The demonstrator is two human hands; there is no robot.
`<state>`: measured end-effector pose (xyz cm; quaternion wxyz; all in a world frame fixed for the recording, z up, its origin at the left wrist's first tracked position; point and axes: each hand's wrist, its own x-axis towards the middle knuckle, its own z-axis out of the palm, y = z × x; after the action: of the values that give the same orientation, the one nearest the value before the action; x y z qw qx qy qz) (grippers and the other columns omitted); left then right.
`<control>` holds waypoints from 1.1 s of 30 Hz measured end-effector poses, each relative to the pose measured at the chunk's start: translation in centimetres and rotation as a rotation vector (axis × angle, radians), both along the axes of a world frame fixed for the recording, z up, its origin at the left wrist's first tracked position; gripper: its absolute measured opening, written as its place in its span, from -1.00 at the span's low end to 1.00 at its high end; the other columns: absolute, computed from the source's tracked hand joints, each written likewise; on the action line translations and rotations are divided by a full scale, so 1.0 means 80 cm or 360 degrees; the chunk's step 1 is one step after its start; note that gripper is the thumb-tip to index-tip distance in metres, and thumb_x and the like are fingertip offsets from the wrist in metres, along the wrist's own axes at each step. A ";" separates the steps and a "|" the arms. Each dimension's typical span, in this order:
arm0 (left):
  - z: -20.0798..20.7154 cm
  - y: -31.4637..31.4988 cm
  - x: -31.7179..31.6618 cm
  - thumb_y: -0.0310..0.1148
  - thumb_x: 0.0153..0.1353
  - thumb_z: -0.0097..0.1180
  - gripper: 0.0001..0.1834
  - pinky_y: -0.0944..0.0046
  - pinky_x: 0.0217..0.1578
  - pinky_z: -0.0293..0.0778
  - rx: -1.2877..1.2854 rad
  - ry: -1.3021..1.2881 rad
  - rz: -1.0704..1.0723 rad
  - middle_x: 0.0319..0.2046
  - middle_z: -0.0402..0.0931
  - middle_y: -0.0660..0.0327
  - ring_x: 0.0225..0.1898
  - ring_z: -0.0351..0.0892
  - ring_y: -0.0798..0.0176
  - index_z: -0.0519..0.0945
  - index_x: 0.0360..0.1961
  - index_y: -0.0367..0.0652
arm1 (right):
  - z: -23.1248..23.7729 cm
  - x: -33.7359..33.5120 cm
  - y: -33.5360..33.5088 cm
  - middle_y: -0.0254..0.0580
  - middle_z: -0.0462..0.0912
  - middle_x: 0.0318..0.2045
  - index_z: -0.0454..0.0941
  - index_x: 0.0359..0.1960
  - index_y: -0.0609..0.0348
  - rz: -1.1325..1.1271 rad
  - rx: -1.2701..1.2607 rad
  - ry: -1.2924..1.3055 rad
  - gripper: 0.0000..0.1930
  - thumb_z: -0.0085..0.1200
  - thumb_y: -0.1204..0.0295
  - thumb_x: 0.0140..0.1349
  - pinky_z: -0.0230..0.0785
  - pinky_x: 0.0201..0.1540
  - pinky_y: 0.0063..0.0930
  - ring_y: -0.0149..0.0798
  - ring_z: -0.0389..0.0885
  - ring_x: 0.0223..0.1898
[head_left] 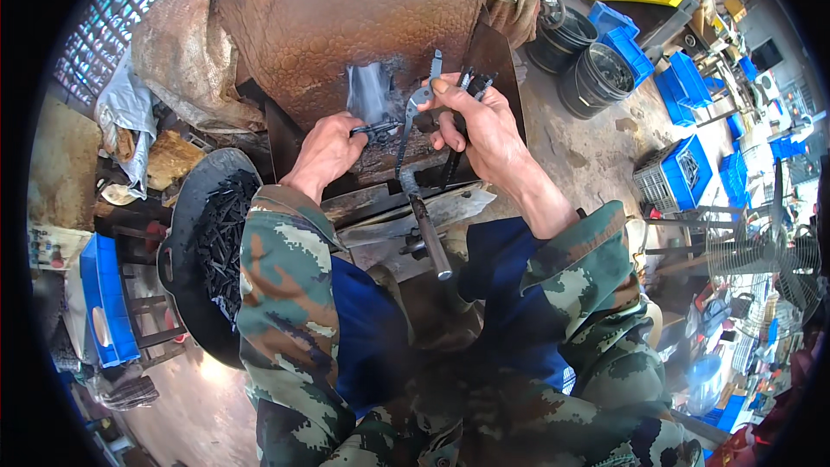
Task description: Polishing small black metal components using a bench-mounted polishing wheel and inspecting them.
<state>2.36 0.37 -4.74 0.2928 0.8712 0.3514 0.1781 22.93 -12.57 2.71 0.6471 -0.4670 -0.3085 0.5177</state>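
Observation:
My left hand [330,154] is closed, thumb and fingers pinching small dark metal pieces [379,129]. To its right, my right hand [488,125] is curled round several dark, narrow metal strips [452,169], whose ends stick out above and below the fingers. Its thumb and index finger meet at a curved grey metal piece [414,108] with a toothed-looking upper end. That piece reaches down to a metal rod [430,238] with a rounded end, pointing toward me; how they join is unclear. Behind both hands, a pale grey blur [370,91] stands against a brown metal plate [303,30].
A black tub [177,233] full of dark metal strips [229,242] stands close on my left. Black buckets [596,78] are at the far right, near blue crates [679,173]. A caged fan [765,259] is farther right. Sacking [181,52] hangs at the back left.

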 end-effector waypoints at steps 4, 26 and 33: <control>0.021 -0.001 -0.017 -0.38 0.18 0.10 -0.71 0.04 -0.04 0.47 -0.0037 0.0079 0.0053 -0.17 0.62 -0.10 -0.06 0.60 -0.20 0.68 -0.13 -0.29 | 0.015 -0.012 -0.005 -0.08 0.65 -0.37 0.52 -0.16 0.30 0.0042 0.0027 0.0032 -0.81 0.07 0.39 0.38 0.51 -0.52 -0.44 -0.44 0.38 -0.73; 0.103 -0.104 -0.028 -0.30 0.32 0.09 -0.72 0.46 -0.41 0.26 -0.0488 -0.1232 0.0690 -0.50 0.56 0.33 -0.51 0.32 0.50 0.69 -0.10 -0.23 | -0.011 -0.023 -0.035 -0.25 0.59 -0.51 0.58 -0.30 0.27 0.0094 0.0098 -0.0005 -0.78 0.25 0.34 0.28 0.32 -0.56 -0.48 -0.49 0.34 -0.67; 0.067 -0.191 -0.012 -0.33 0.27 0.00 -0.72 0.46 -0.50 0.24 -0.0772 -0.1366 0.0820 -0.57 0.52 0.32 -0.56 0.31 0.50 0.66 -0.15 -0.24 | -0.015 -0.032 -0.066 -0.30 0.68 -0.49 0.61 -0.23 0.19 0.0257 0.0036 -0.0560 -0.85 0.23 0.40 0.26 0.16 -0.73 -0.58 -0.58 0.33 -0.75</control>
<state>1.36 -14.88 0.58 0.5488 0.5140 0.4332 0.4970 20.40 -17.83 1.54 0.5447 -0.5167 -0.4593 0.4747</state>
